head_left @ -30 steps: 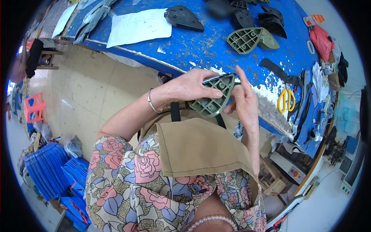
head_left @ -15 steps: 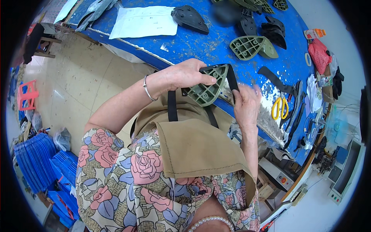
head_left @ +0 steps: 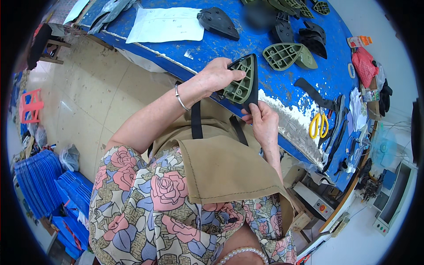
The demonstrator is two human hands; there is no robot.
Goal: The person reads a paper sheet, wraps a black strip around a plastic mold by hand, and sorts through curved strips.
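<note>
My left hand [head_left: 221, 76] grips a green, ribbed plastic part [head_left: 240, 92] shaped like a rounded triangle, its thumb lying over the open ribbed face. A black strip [head_left: 253, 84] runs along the part's edge from the pointed tip down the right side. Closed on the lower end of that strip is my right hand [head_left: 264, 121], thumb and fingers pinching it close to the part's rounded bottom. Both hands hold the part above the front edge of the blue table. The fingers behind the part are hidden.
On the worn blue table [head_left: 212, 53] lie a paper sheet [head_left: 165, 24], a black shaped piece [head_left: 217, 23], green ribbed parts [head_left: 282, 56] and yellow-handled scissors [head_left: 318, 125]. Black strips [head_left: 314, 93] lie to the right. Blue stacked crates [head_left: 39, 183] and a red stool [head_left: 31, 107] stand on the left floor.
The black strip, earlier held out to the right in a loop, now lies close along the part's side. My right hand has moved left and down; the part has turned more upright.
</note>
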